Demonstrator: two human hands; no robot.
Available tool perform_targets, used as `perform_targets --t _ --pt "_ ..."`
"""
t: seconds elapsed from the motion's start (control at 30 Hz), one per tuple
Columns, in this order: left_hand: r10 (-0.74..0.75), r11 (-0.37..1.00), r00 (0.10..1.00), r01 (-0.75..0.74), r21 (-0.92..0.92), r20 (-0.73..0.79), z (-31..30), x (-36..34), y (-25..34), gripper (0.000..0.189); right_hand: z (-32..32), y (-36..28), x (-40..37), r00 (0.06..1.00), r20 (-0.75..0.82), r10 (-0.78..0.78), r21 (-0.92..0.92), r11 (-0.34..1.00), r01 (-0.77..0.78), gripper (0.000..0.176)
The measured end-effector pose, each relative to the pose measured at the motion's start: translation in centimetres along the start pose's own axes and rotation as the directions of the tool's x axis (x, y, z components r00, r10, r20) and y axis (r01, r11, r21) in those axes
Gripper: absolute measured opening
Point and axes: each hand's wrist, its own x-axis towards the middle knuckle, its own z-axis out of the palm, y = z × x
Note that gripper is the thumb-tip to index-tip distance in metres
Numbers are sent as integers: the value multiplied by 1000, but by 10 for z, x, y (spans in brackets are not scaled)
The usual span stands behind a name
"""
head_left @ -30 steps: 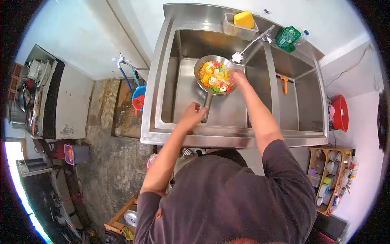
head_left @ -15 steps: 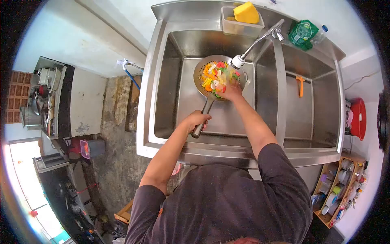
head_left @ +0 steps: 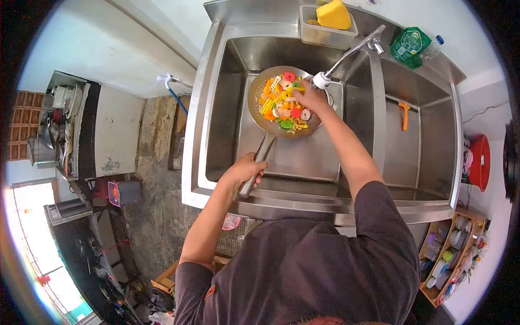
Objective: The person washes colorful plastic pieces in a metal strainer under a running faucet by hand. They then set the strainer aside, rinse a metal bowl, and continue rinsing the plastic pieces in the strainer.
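Observation:
A round metal strainer [head_left: 256, 111] with a long handle hangs over the large sink basin, small holes showing in its wall. Colourful pieces [head_left: 281, 103] in yellow, orange, red, green and white fill it; they look like dry pasta or snack shapes. My left hand [head_left: 247, 169] is wrapped round the handle near its end. Over the far right of the strainer, my right hand [head_left: 313, 98] has its fingers apart among the pieces, partly hiding them. Just beyond that hand is the white tap head [head_left: 322, 80] on its flexible metal neck.
A plastic tub [head_left: 327, 36] with a yellow sponge [head_left: 333, 14] stands on the back ledge. Right of the tap are a green packet [head_left: 410, 46] and a clear bottle [head_left: 433, 47]. An orange-handled tool [head_left: 404, 116] lies in the right basin [head_left: 398, 162].
The strainer has shifted left and slightly nearer, with my left hand moving left on its handle. My right hand has moved up to the far right side of the pieces, leaving more of them visible.

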Motion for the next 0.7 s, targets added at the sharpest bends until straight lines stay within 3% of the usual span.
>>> perform_targets --t 0.07,0.13,0.17,0.2,0.27,0.33,0.43,0.5,0.53,0.6,0.63,0.67,0.7 --pt "4 1000 1000 -4 -6 18 1 -5 -4 26 9 -5 11 1000 3 14 -24 1000 -14 61" --pt "-1 1000 999 1 -9 36 3 -10 -8 26 31 -16 12 989 -141 -43 18 999 45 59" --pt "-7 1000 999 7 -10 36 7 -10 -8 25 38 -21 4 976 -153 -154 -104 985 139 55" --pt "-11 1000 999 11 -11 36 9 -10 -8 25 43 -25 1 975 -156 -155 -106 985 140 55" --pt "-12 1000 999 12 -17 44 9 -10 -8 25 54 -30 -7 981 28 -191 104 977 187 47" --pt "-26 999 999 27 -20 40 8 -11 -7 25 39 -34 -29 968 -8 -249 25 968 249 42" --pt "-11 999 999 13 -45 42 6 -12 -8 25 18 -13 -40 938 30 -345 133 932 338 34" --pt "-10 999 999 11 -36 45 6 -15 -6 24 6 -6 -44 955 -165 -245 199 940 276 28" --pt "-10 1000 999 11 -25 41 6 -17 -6 24 -2 -6 -47 955 -170 -241 192 943 272 28" --pt "7 1000 999 -6 -25 51 5 -19 -6 23 -20 -8 -52 995 -18 96 344 935 -84 30" --pt "19 999 998 -17 -30 54 5 -21 -6 23 -14 5 -46 993 -116 19 353 935 24 31" --pt "26 999 998 -24 -26 57 5 -21 -5 23 -6 16 -44 992 -124 19 349 937 25 31" --pt "24 999 998 -22 -38 57 5 -23 -5 23 -3 19 -43 983 -165 79 464 886 6 31"
